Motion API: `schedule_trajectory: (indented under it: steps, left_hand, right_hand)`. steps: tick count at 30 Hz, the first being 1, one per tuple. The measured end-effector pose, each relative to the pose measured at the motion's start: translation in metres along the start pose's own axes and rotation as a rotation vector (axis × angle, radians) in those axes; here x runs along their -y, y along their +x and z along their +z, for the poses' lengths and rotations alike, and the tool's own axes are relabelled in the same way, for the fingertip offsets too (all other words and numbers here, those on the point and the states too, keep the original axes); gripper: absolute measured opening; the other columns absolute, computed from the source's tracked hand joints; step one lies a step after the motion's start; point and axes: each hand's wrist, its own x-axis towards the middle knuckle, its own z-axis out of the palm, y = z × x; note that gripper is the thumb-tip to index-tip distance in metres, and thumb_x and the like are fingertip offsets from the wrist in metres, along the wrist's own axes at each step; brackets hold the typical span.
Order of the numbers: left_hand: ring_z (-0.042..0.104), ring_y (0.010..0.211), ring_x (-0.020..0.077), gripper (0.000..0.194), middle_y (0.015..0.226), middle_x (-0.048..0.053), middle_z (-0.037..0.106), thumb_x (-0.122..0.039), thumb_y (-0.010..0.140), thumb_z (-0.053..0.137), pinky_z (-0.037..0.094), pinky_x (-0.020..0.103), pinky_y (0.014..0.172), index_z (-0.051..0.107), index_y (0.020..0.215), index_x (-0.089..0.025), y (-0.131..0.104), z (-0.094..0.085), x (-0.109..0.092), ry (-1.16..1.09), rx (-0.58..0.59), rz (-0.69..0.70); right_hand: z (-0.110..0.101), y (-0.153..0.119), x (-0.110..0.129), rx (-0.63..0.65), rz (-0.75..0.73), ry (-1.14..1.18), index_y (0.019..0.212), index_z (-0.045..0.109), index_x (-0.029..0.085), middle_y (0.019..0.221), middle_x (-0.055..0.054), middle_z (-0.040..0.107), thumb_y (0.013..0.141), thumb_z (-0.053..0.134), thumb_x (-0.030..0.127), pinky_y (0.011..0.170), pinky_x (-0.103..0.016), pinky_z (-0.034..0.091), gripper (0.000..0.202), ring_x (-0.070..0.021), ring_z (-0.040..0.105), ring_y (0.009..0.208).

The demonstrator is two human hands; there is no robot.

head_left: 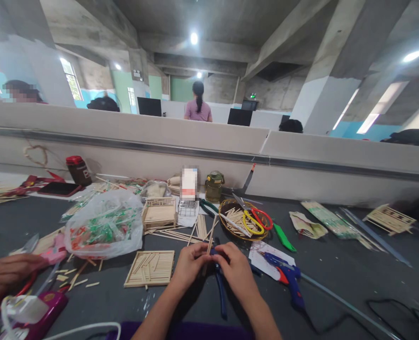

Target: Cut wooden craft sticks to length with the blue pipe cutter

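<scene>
My left hand [191, 267] is closed, with thin wooden sticks [212, 231] pinched upright between thumb and fingers. Close against it, my right hand [236, 267] has its fingertips drawn together beside the sticks; what they grip is hidden. Blue-handled pliers [221, 293] lie between my forearms, partly covered by the hands. Left of my hands is a flat square panel of wooden sticks [167, 269], with short loose pieces on top. More long sticks [202, 226] lie just beyond my fingers.
A wicker basket [227, 232] holds short sticks and scissors [254, 222]. To the right lie a blue glue gun [290, 278] and a green-handled tool [283, 237]. A plastic bag [105, 226] stands left, near another person's hand [13, 271] and a purple power strip [48, 311].
</scene>
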Motion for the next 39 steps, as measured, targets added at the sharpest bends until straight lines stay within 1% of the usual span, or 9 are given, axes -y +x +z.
schedule_trajectory:
  steps: [3, 6, 14, 19, 24, 28, 31, 35, 39]
  left_hand:
    - [0.064, 0.069, 0.0178, 0.017, 0.075, 0.007, 0.074, -0.024, 0.066, 0.073, 0.046, 0.025, 0.067, 0.075, 0.078, -0.012, 0.001, -0.003, -0.003, 0.047, -0.068, 0.005]
    - [0.065, 0.068, 0.0190, 0.016, 0.071, 0.006, 0.073, -0.024, 0.064, 0.074, 0.047, 0.027, 0.067, 0.074, 0.076, -0.012, 0.002, -0.005, -0.005, 0.022, -0.167, 0.000]
    - [0.066, 0.072, 0.0199, 0.016, 0.072, 0.006, 0.073, -0.025, 0.066, 0.072, 0.049, 0.027, 0.066, 0.072, 0.076, -0.013, 0.000, -0.004, -0.006, 0.009, -0.236, -0.003]
    - [0.066, 0.073, 0.0204, 0.018, 0.073, 0.006, 0.073, -0.027, 0.065, 0.074, 0.050, 0.029, 0.070, 0.072, 0.076, -0.013, 0.001, -0.006, -0.007, 0.001, -0.258, 0.028]
    - [0.065, 0.068, 0.0187, 0.021, 0.070, 0.005, 0.072, -0.030, 0.061, 0.077, 0.050, 0.028, 0.067, 0.072, 0.073, -0.013, 0.001, -0.009, -0.009, -0.052, -0.277, 0.030]
    - [0.062, 0.062, 0.0161, 0.024, 0.065, 0.004, 0.069, -0.032, 0.061, 0.077, 0.048, 0.025, 0.060, 0.071, 0.073, -0.013, 0.002, -0.011, -0.008, -0.092, -0.290, -0.010]
    - [0.063, 0.063, 0.0159, 0.025, 0.066, 0.003, 0.069, -0.032, 0.061, 0.078, 0.049, 0.026, 0.062, 0.071, 0.075, -0.013, 0.004, -0.013, -0.004, -0.116, -0.299, -0.019]
    - [0.063, 0.067, 0.0172, 0.022, 0.069, 0.004, 0.069, -0.031, 0.063, 0.076, 0.049, 0.028, 0.067, 0.071, 0.075, -0.013, 0.006, -0.014, 0.000, -0.053, -0.261, 0.029]
    - [0.062, 0.067, 0.0175, 0.016, 0.069, 0.004, 0.069, -0.029, 0.069, 0.070, 0.047, 0.028, 0.067, 0.071, 0.074, -0.014, 0.005, -0.013, 0.002, 0.121, -0.209, 0.098]
  right_hand:
    - [-0.017, -0.004, -0.010, 0.048, 0.043, -0.200, 0.096, 0.068, 0.021, 0.094, -0.005, 0.063, 0.081, 0.059, 0.023, 0.082, -0.030, 0.042, 0.018, -0.0223, 0.058, 0.093]
    - [-0.022, -0.009, -0.015, 0.133, 0.048, -0.352, 0.105, 0.066, 0.019, 0.100, -0.008, 0.063, 0.079, 0.064, 0.031, 0.085, -0.033, 0.042, 0.029, -0.0263, 0.057, 0.099]
    - [0.011, -0.017, -0.012, 0.162, 0.077, -0.681, 0.135, 0.047, 0.009, 0.132, -0.025, 0.051, 0.064, 0.073, 0.052, 0.094, -0.049, 0.034, 0.088, -0.0417, 0.047, 0.118]
    - [0.020, -0.016, -0.001, 0.151, 0.142, -0.739, 0.133, 0.048, 0.001, 0.120, -0.027, 0.058, 0.070, 0.064, 0.035, 0.088, -0.048, 0.036, 0.073, -0.0407, 0.052, 0.109]
    - [0.010, -0.011, 0.007, 0.089, 0.153, -0.732, 0.124, 0.058, 0.006, 0.104, -0.022, 0.066, 0.068, 0.059, 0.026, 0.084, -0.048, 0.036, 0.060, -0.0386, 0.055, 0.100]
    - [-0.007, -0.008, 0.001, 0.024, 0.201, -0.514, 0.118, 0.063, 0.011, 0.107, -0.019, 0.067, 0.068, 0.058, 0.027, 0.087, -0.046, 0.040, 0.052, -0.0364, 0.058, 0.101]
    - [-0.016, -0.005, -0.006, -0.013, 0.240, -0.067, 0.117, 0.063, 0.014, 0.111, -0.014, 0.068, 0.072, 0.059, 0.032, 0.090, -0.043, 0.044, 0.049, -0.0315, 0.061, 0.103]
    - [-0.010, -0.003, -0.011, -0.068, 0.269, 0.563, 0.122, 0.059, 0.014, 0.109, -0.011, 0.069, 0.074, 0.064, 0.042, 0.078, -0.038, 0.053, 0.055, -0.0275, 0.065, 0.099]
    - [0.005, 0.001, -0.010, -0.136, 0.276, 0.735, 0.129, 0.051, 0.014, 0.112, -0.012, 0.067, 0.071, 0.069, 0.040, 0.080, -0.036, 0.054, 0.066, -0.0255, 0.064, 0.102]
